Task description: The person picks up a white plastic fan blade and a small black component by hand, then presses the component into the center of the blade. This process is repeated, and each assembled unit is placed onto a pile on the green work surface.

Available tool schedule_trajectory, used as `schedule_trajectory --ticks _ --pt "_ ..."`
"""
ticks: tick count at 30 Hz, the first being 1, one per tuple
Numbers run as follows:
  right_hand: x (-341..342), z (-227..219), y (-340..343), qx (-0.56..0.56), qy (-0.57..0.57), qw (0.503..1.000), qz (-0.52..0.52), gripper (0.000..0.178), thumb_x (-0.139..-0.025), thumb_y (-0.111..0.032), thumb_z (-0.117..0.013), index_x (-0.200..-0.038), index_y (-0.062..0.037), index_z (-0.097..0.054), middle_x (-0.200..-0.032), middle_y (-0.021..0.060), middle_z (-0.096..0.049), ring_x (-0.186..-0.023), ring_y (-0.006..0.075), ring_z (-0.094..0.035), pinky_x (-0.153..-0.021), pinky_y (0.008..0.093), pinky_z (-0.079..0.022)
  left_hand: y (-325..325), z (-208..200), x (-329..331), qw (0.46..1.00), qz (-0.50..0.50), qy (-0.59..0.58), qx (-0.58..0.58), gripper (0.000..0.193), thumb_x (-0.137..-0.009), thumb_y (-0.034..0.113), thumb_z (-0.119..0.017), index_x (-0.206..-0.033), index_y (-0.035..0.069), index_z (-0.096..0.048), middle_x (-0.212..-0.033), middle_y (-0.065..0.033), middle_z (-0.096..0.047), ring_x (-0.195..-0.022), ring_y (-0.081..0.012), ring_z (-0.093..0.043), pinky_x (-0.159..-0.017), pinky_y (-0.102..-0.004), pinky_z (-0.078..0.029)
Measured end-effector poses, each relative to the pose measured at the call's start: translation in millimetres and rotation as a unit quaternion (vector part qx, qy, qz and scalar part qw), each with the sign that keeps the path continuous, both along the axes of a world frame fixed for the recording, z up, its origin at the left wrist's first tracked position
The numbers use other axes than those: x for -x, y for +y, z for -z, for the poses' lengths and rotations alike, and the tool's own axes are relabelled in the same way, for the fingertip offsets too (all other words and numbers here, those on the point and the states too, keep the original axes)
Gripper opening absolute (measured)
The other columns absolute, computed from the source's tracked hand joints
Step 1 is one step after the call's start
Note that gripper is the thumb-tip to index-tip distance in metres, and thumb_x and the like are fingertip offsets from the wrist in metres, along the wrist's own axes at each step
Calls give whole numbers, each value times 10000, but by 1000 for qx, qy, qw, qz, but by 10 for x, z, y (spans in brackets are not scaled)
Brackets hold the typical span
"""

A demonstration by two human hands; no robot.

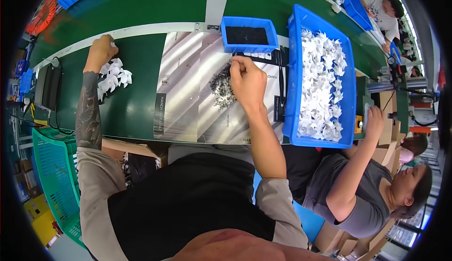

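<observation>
My left hand (100, 53) is closed at the far left of the bench, with a bit of white, seemingly one of the white pieces, at its fingertips. Just below it lies a small pile of curved white plastic pieces (113, 75) on the green surface. My right hand (248, 81) pinches thumb and forefinger together over a printed cardboard sheet (181, 82); what the tips hold is too small to make out. Beside that hand, small dark parts (221, 89) lie scattered on the cardboard. A small blue bin (249, 48) of black parts stands beyond it.
A large blue tray (293, 72) full of white pieces stands to the right. A black box-shaped device (48, 89) sits at the bench's left end, above a green crate (54, 181). A co-worker (358, 190) sits close on my right, one arm at the bench.
</observation>
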State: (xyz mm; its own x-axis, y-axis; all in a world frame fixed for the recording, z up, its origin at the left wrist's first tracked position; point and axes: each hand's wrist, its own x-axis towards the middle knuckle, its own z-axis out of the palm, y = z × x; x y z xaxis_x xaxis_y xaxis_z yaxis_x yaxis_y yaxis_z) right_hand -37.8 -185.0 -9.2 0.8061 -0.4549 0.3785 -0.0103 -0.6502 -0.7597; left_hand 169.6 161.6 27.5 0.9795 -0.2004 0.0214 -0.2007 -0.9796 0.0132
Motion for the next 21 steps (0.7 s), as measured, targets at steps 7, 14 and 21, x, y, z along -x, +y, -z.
schedule_trajectory --ticks 7,14,21 --pt "-137 -347 239 118 132 972 -153 153 -793 -145 -627 -865 -31 -700 -750 159 -677 -698 292 -669 -653 383 -519 -925 -449 627 755 195 141 609 376 -827 41 -592 -1200 12 -568 -1203 -78 -610 -953 -124 -593 -817 -293 -502" --pt "-665 -251 535 236 285 908 -197 183 -740 -164 -644 -854 -34 -704 -801 205 -677 -806 376 -663 -738 458 -523 -1331 127 840 628 238 106 734 431 -853 -15 -613 -1268 -2 -499 -1297 -115 -540 -1094 -158 -538 -935 -305 -458" --pt "-823 -325 667 309 289 877 -226 164 -761 -113 -591 -845 -35 -708 -890 193 -687 -848 374 -673 -731 439 -536 -1384 225 826 633 206 106 739 442 -858 -11 -612 -1280 -7 -484 -1309 -126 -530 -1123 -172 -526 -976 -310 -432"
